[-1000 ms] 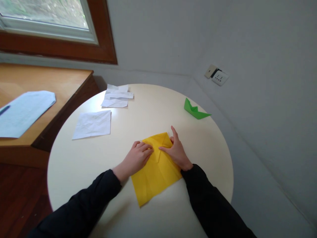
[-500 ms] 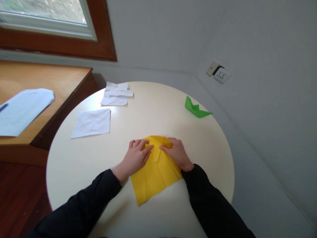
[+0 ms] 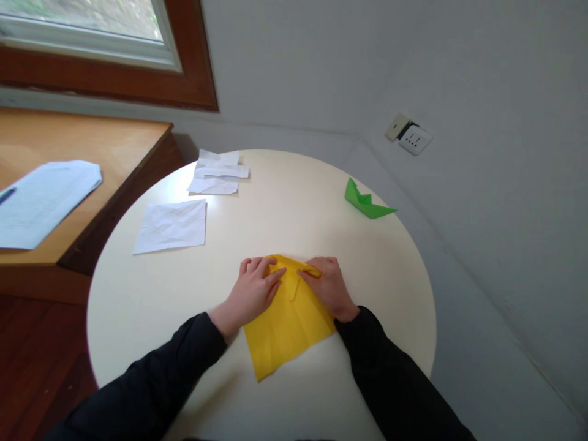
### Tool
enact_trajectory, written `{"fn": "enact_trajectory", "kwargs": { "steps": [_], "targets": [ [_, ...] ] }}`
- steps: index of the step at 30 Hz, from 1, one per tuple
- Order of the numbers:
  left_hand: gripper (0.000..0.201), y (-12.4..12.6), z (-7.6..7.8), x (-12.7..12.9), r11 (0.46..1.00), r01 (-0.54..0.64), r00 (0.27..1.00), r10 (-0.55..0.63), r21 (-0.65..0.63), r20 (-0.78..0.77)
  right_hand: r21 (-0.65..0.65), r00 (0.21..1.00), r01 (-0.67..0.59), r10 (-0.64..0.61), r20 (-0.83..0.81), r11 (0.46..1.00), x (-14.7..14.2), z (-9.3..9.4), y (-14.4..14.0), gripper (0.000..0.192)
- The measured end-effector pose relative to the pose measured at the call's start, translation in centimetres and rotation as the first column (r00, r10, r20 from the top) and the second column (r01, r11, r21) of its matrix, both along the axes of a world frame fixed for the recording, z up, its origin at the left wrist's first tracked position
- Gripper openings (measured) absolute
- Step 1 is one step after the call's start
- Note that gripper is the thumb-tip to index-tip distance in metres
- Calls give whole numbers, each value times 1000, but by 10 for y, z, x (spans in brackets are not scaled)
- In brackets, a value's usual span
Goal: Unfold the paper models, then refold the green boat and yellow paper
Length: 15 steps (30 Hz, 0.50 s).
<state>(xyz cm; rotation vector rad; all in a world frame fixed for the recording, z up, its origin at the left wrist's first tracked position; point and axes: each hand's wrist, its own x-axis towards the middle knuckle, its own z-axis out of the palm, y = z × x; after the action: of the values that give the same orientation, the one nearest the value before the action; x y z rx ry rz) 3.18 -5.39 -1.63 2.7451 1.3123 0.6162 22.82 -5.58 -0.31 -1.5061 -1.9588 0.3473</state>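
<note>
no readable writing anywhere: the light blue sheet (image 3: 43,201) on the wooden desk (image 3: 92,147) has lines of print too small to make out, and the wall socket plate (image 3: 410,136) shows only small dark holes, no brand. yellow paper (image 3: 287,324) lies flat on the round cream table (image 3: 151,306), toward the near middle; bright plain yellow, partly folded, far corners turned in to a centre crease so the far end is narrow, near corner pointing at the person. left hand (image 3: 252,292) rests palm down on the fold's left side, fingers spread flat and pressing, not closed around anything. right hand (image 3: 327,286) sits on the right side, fingers curled down onto the folded flap; cannot tell whether it pinches the edge or just presses. both sleeves dark. green paper boat (image 3: 365,201) stands well apart at the far right edge of the table. white creased sheet (image 3: 172,225) lies far left, with a small pile of crumpled white sheets (image 3: 217,173) beyond it. window frame (image 3: 138,79) top left.
</note>
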Motion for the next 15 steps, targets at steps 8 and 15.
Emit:
{"fn": "enact_trajectory", "kwargs": {
  "steps": [8,15],
  "targets": [
    [32,1,2,1,1000,-11,1000,10,-19,-16,32,1000,7,-8,30,999,0,-6,-1,9],
    [33,0,-1,1,1000,-14,999,13,-8,-38,-51,993,120,-120,-9,991,4,-6,4,10]
  ]
}}
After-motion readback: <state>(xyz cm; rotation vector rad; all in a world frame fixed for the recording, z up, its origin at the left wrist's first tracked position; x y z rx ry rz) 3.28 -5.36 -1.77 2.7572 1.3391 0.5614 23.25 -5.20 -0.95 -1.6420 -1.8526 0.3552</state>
